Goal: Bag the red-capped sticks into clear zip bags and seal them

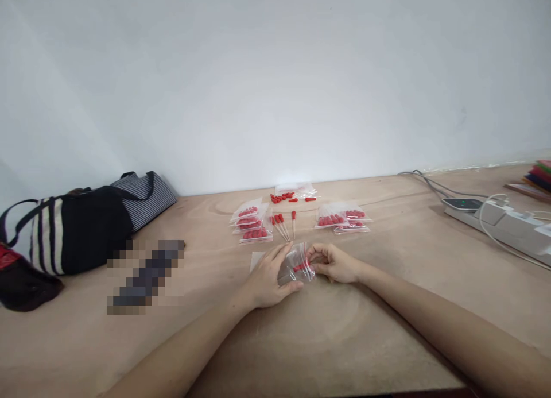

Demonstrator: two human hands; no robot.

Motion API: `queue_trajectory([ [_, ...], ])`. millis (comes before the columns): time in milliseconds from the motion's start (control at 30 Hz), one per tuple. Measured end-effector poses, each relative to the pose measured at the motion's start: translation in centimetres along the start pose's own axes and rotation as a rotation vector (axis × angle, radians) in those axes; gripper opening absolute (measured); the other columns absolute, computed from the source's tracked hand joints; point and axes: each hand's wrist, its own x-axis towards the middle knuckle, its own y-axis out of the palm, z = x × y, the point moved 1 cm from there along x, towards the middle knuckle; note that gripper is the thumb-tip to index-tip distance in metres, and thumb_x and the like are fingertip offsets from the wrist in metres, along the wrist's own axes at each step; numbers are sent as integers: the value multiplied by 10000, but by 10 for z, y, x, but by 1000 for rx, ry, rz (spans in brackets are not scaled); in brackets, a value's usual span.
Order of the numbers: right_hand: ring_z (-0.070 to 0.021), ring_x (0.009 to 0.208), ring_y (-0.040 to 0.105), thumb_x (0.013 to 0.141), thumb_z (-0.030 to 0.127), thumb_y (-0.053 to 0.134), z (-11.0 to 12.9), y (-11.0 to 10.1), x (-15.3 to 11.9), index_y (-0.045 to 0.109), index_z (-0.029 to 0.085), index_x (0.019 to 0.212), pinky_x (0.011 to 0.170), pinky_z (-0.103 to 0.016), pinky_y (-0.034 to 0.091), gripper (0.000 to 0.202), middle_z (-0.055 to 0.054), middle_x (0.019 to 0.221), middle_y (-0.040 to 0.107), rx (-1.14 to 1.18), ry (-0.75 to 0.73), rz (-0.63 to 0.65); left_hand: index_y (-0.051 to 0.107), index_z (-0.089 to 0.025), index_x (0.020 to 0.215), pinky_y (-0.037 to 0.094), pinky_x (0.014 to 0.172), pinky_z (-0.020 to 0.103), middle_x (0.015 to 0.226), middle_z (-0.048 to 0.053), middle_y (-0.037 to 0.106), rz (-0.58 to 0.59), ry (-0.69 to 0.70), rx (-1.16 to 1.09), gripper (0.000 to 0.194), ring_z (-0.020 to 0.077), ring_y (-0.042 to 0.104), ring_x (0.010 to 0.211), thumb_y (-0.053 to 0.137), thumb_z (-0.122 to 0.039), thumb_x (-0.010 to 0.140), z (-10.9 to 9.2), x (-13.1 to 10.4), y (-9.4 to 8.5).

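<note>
A clear zip bag (293, 259) lies between my hands near the middle of the table, its red-lined mouth toward the right. My left hand (271, 277) holds the bag from the left, fingers stretched along its far side and thumb along its near edge. On the other side, my right hand (338, 264) pinches at the bag's mouth with bent fingers. A red rubber dropper bulb (300, 267) shows through the plastic beside those fingertips. Just beyond are several glass droppers (294, 223) with red bulbs. Part of the bag is hidden under my left hand.
Filled zip bags are stacked at left (255, 223) and right (344, 217). Loose red bulbs (282, 197) lie at the back near more bags. A striped black bag (92, 228) stands left, with a pixelated patch before it. A power strip (503, 223) with cables sits right.
</note>
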Motion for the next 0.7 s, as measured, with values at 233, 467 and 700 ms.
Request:
queue_trajectory([
  [233, -32, 402, 359, 697, 324, 570, 0, 3, 0, 609, 153, 825, 323, -137, 290, 218, 28, 595, 540, -170, 46, -41, 324, -200, 1275, 329, 967, 368, 1304, 67, 396, 121, -4, -47, 574, 220, 386, 1171, 512, -413, 776, 17, -24, -19],
  [467, -100, 708, 548, 728, 268, 535, 2, 5, -2, 674, 179, 768, 621, -198, 434, 170, -40, 907, 594, -294, -167, -45, 448, -214, 1202, 324, 975, 356, 1269, 46, 446, 66, 33, -43, 452, 205, 394, 1171, 507, -384, 788, 16, -19, -11],
  [700, -63, 438, 499, 722, 188, 492, 21, -32, 28, 614, 135, 796, 446, -173, 393, 152, 3, 611, 586, -404, 102, -262, 439, -241, 1210, 331, 972, 357, 1276, 37, 438, 87, 28, -32, 446, 196, 385, 1179, 497, -395, 795, 19, -21, -11],
])
